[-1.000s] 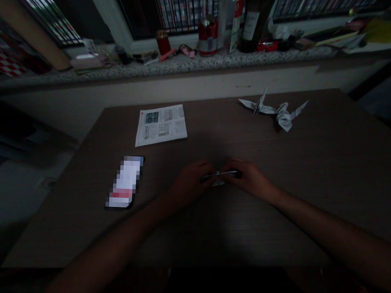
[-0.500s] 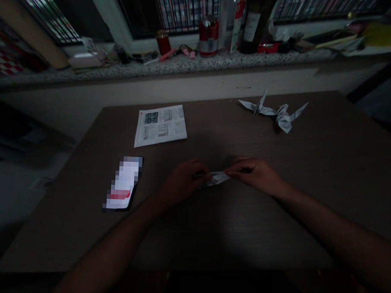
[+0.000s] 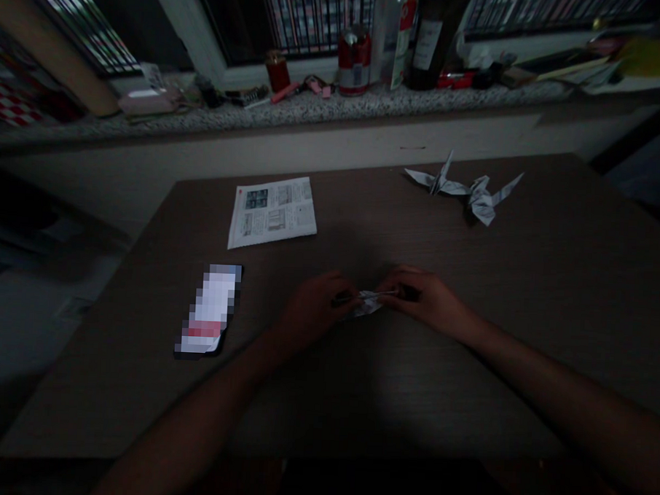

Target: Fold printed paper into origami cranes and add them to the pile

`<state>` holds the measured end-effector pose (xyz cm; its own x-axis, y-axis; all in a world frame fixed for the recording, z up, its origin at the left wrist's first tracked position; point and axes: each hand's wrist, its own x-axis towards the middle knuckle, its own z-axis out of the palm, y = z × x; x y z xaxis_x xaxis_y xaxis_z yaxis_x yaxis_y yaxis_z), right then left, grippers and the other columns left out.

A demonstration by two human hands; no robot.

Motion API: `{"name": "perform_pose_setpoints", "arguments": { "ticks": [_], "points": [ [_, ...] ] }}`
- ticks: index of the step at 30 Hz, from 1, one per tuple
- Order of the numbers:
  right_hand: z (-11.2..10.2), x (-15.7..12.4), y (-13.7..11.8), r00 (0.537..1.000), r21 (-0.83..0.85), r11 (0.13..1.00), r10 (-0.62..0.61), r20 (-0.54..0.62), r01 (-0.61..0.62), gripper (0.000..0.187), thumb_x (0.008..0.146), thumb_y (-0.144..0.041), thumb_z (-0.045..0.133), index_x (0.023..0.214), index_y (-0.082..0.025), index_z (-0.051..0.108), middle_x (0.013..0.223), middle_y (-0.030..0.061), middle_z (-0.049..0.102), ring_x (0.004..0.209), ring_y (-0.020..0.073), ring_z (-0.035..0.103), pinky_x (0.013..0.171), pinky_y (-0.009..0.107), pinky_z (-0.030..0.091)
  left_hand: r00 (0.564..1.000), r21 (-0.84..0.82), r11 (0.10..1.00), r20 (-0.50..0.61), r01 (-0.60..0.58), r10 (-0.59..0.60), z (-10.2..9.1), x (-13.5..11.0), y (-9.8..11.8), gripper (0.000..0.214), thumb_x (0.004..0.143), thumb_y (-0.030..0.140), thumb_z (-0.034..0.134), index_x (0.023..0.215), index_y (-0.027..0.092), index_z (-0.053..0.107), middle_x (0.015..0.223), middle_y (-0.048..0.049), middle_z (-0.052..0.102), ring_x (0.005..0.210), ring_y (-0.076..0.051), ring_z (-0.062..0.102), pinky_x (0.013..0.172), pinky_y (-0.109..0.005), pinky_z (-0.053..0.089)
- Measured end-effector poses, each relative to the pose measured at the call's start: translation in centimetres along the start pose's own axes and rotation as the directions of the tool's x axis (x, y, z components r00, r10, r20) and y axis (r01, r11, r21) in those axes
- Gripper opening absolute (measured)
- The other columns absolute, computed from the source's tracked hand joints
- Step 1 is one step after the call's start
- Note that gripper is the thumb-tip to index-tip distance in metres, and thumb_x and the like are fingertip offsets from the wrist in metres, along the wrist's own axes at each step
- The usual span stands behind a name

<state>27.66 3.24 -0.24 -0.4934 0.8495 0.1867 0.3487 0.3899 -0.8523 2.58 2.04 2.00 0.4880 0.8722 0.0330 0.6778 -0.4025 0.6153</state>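
A small piece of folded printed paper (image 3: 367,304) is held between my two hands just above the dark wooden table (image 3: 323,400). My left hand (image 3: 323,300) pinches its left end, fingers bent and closed. On the other side my right hand (image 3: 415,291) grips the right end between thumb and fingers, with a thin pale edge of the paper lying along them. The fingers cover much of the paper, and dim light hides its folds.
Two folded paper cranes (image 3: 481,201) stand at the back right. A folded newspaper sheet (image 3: 274,212) lies back left, with a lit phone (image 3: 210,308) nearer me. Behind the table, a granite sill (image 3: 292,109) carries a red can (image 3: 354,62), bottles (image 3: 426,44) and clutter.
My right hand has moved slightly left, closer to my left hand. The paper between them now shows less of its length and has a raised thin edge at the right.
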Motion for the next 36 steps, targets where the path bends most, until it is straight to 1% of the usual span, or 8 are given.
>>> {"name": "perform_pose_setpoints", "arguments": {
  "ticks": [4,10,14,21,25,29,32,36],
  "points": [
    [0.0,0.0,0.1,0.999,-0.022,1.0,-0.018,-0.03,0.018,0.017,0.094,-0.039,0.07,0.089,-0.023,0.074,0.086,0.0037,0.068,0.078,0.0191,0.063,0.069,0.033,0.049,1.0,-0.014,1.0,-0.012,-0.014,0.014,0.4,0.1,0.0,0.012,0.096,0.034,0.07,0.099,0.023,0.075,0.099,-0.001,0.07,0.089,-0.018,0.066,0.077,-0.03,0.048],
    [-1.4,0.1,1.3,0.997,-0.046,0.999,0.005,-0.078,-0.008,0.017,0.094,-0.039,0.07,0.09,-0.023,0.075,0.085,0.0038,0.068,0.075,0.0189,0.061,0.067,0.033,0.048,0.998,-0.062,0.998,-0.06,0.003,-0.006,-0.5,-0.2,-0.8,0.015,0.096,0.033,0.071,0.106,0.023,0.076,0.104,-0.0018,0.072,0.094,-0.019,0.068,0.085,-0.031,0.051],
    [-2.0,0.1,1.5,0.995,-0.078,0.997,-0.004,-0.097,-0.003,0.016,0.094,-0.038,0.069,0.089,-0.023,0.074,0.085,0.0036,0.068,0.076,0.019,0.062,0.068,0.033,0.049,0.997,-0.064,0.998,-0.073,0.013,-0.017,-0.8,-0.4,-1.3,0.013,0.098,0.031,0.068,0.104,0.024,0.076,0.102,-0.0014,0.072,0.092,-0.018,0.068,0.084,-0.031,0.051],
    [-0.9,0.1,0.4,0.991,-0.199,0.973,-0.13,-0.038,0.12,0.017,0.091,-0.035,0.074,0.106,-0.026,0.075,0.102,0.0069,0.073,0.098,0.0258,0.067,0.086,0.042,0.052,0.999,-0.012,1.0,-0.043,-0.025,0.024,0.3,-0.2,-0.8,0.014,0.1,0.03,0.066,0.104,0.023,0.077,0.098,-0.0013,0.07,0.088,-0.017,0.067,0.08,-0.029,0.05],
    [-0.2,0.0,0.4,0.982,-0.216,0.96,-0.19,-0.022,0.181,0.01,0.095,-0.033,0.07,0.1,-0.026,0.076,0.097,0.0071,0.074,0.095,0.026,0.067,0.085,0.042,0.052,0.997,-0.023,0.997,-0.045,-0.068,0.067,1.2,0.0,-0.7,0.013,0.099,0.029,0.067,0.104,0.023,0.078,0.097,-0.0015,0.071,0.086,-0.016,0.067,0.08,-0.028,0.051],
    [-0.6,0.0,0.8,0.989,-0.148,0.981,-0.135,-0.056,0.126,0.012,0.096,-0.035,0.068,0.095,-0.025,0.075,0.093,0.0065,0.073,0.09,0.0243,0.069,0.081,0.04,0.054,0.993,-0.08,0.994,-0.092,-0.077,0.069,1.0,-0.1,-0.9,0.014,0.096,0.029,0.071,0.108,0.023,0.076,0.102,-0.002,0.072,0.094,-0.018,0.068,0.086,-0.029,0.053],
    [-1.2,-0.1,1.0,0.995,-0.105,0.993,-0.06,-0.085,0.051,0.014,0.096,-0.036,0.067,0.095,-0.025,0.075,0.094,0.0056,0.074,0.088,0.0233,0.07,0.081,0.038,0.055,0.992,-0.087,0.996,-0.128,-0.029,0.018,0.2,-0.3,-1.1,0.016,0.096,0.029,0.071,0.11,0.024,0.076,0.105,-0.0024,0.072,0.097,-0.019,0.068,0.088,-0.031,0.053],
    [-1.7,0.0,1.2,0.995,-0.078,0.997,-0.023,-0.094,0.016,0.014,0.095,-0.036,0.068,0.093,-0.024,0.076,0.093,0.0049,0.075,0.086,0.0229,0.071,0.081,0.038,0.055,0.986,-0.126,0.992,-0.159,0.034,-0.054,-0.8,-0.5,-1.1,0.014,0.097,0.031,0.07,0.104,0.024,0.079,0.101,-0.002,0.074,0.092,-0.019,0.07,0.086,-0.032,0.054]
  ]
}}
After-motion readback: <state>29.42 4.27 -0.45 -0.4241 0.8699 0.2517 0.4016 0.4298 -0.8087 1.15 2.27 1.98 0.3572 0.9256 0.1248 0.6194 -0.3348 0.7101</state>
